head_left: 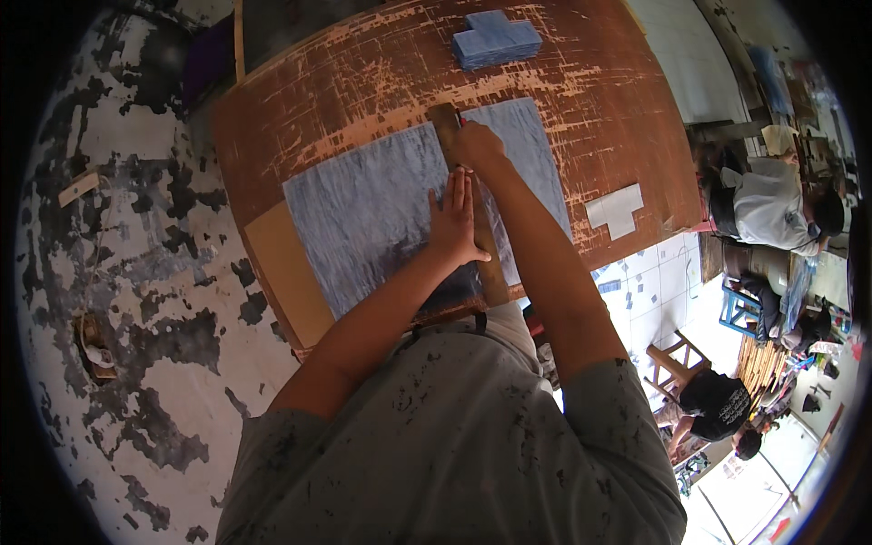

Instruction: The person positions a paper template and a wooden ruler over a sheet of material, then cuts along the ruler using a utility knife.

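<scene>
Your grey, paint-flecked shirt fills the foreground; both hands work a wooden straightedge on blue fabric

Your left hand [457, 221] lies flat, fingers [451, 193] straight and close together, pressing the long wooden straightedge [489, 263] down onto the blue sheet [372, 213]; your right hand [477, 145] is closed on something small at the straightedge's far end, what exactly I cannot tell, though a speck of red shows beside it. That sheet is spread across the worn brown table [590, 100], over a tan board [286, 272]. A stack of cut blue pieces [495, 38] sits at the far edge, and a pale cut shape [617, 210] lies to the right. By my reading you are mid-stroke, marking or cutting along the straightedge; next, keep the left palm firm so it cannot slip while the right draws toward you
</scene>
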The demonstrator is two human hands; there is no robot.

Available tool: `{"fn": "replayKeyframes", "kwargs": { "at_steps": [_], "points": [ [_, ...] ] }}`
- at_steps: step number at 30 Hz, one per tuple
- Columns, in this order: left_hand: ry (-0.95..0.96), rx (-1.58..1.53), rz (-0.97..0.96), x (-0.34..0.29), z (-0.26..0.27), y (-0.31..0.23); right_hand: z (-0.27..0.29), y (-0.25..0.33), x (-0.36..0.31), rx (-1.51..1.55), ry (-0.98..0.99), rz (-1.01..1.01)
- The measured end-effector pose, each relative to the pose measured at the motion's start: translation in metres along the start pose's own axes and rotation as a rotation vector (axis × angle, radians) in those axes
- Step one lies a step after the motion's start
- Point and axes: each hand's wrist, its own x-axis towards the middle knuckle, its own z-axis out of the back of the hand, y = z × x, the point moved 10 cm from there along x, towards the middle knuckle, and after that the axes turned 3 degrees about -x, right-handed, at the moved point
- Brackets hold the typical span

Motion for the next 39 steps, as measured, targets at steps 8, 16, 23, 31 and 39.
{"fn": "replayKeyframes", "kwargs": {
  "at_steps": [8,16,23,31,39],
  "points": [
    [-0.060,-0.025,-0.017,0.003,-0.001,0.000,-0.002,-0.003,0.003,-0.008,0.114,-0.052],
    [0.010,0.074,-0.023,0.002,-0.007,0.000,-0.013,-0.012,-0.060,-0.144,0.197,0.025],
    [-0.015,0.058,-0.001,0.001,0.003,-0.004,-0.058,-0.068,-0.130,-0.150,0.214,-0.056],
    [-0.021,0.083,0.008,0.001,0.003,-0.004,-0.047,-0.080,-0.244,-0.147,0.242,-0.027],
    [0.026,0.120,0.029,0.005,-0.006,0.001,-0.097,-0.145,-0.320,-0.188,0.338,-0.170]
  ]
}}
